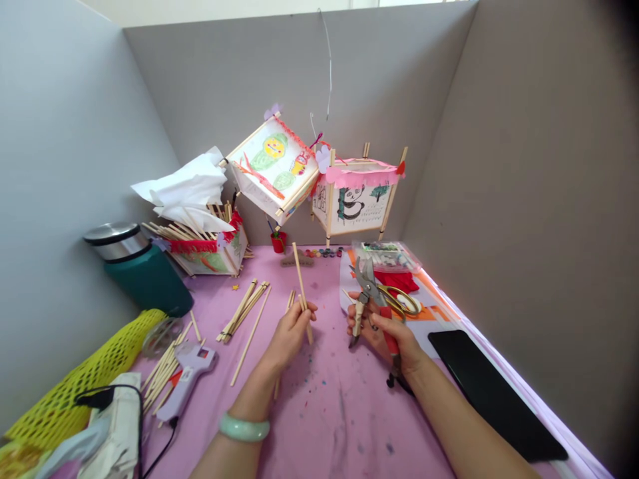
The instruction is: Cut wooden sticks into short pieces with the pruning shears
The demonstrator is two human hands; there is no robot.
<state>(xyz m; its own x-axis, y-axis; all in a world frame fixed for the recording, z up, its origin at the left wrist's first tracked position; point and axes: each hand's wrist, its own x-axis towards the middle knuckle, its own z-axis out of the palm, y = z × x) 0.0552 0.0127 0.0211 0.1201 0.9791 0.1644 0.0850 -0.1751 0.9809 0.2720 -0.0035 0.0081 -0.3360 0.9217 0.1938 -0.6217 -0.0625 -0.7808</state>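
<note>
My left hand (291, 330), with a pale green bangle on the wrist, is closed round thin wooden sticks (299, 273) that stand up over the middle of the table. Pruning shears (387, 329) with a red handle and a taped one are in my right hand (394, 339), their jaws parted and pointing away from me. Under my left hand, more sticks lie on the pink cloth (339, 412). Bundled sticks (243, 310) and one loose stick (251, 336) rest to its left. Just beyond the shears are gold-handled scissors (402, 301).
At left stand a teal bottle (144, 269), a glue gun (187, 379) with its cord, yellow netting (94, 372) and a box of sticks (204, 256). Two paper lanterns (274, 166) (357, 199) hang behind. A black phone-like slab (494, 392) lies right, below grey partitions.
</note>
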